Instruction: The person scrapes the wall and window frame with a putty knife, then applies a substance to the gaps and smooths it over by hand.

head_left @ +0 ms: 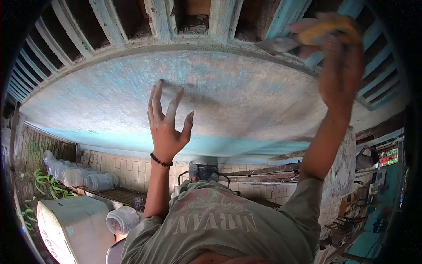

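Observation:
My left hand (169, 125), dusty at the fingertips and wearing a dark bead bracelet (161, 160), is spread with its fingers against the wall panel (246, 88). The panel's blue paint is worn to a pale grey, with a brighter blue band along its lower part. At the upper right, my right hand (342, 72) is raised in front of the slats with its fingers closed around a yellow-orange and pinkish folded sheet (327, 33). Motion blurs the sheet, and I cannot tell what material it is.
Painted slats (160, 22) with dark gaps run above the panel. Below left are clear plastic containers (103, 181), a pale bin (74, 226), and green leaves (41, 180). Wooden poles (263, 172) lie below the panel on the right. Chairs (347, 207) and clutter stand far right.

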The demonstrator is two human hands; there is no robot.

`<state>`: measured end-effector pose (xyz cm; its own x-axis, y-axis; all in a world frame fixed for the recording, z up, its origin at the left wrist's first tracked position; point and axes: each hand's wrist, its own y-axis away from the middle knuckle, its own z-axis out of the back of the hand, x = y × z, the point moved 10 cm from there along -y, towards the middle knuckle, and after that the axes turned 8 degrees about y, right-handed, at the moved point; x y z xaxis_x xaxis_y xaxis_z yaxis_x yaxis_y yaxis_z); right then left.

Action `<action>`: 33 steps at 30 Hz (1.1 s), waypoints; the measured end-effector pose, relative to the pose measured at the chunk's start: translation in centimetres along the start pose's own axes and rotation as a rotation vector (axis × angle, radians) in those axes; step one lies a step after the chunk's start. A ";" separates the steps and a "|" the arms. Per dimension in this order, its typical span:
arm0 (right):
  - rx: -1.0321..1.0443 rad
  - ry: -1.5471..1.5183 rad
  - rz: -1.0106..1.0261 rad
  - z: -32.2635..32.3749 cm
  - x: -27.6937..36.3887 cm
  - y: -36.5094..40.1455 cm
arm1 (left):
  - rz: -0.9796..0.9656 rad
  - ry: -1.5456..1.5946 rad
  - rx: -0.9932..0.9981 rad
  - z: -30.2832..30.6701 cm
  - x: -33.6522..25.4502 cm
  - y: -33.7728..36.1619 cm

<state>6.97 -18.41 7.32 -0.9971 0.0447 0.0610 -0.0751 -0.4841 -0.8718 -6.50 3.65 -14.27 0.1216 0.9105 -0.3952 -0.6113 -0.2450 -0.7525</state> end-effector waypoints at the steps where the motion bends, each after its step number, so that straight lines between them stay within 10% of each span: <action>1: 0.004 0.010 -0.004 -1.0 -0.1 -0.2 | 0.020 0.030 0.009 -0.4 0.4 0.3; 33: 0.049 0.210 0.029 -7.4 1.4 -1.1 | 0.059 0.126 0.172 -1.8 2.2 1.5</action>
<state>5.77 -11.35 4.76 -0.9755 0.2085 -0.0705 -0.0521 -0.5298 -0.8465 -5.75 4.68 -17.26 0.1719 0.8448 -0.5068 -0.7431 -0.2265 -0.6296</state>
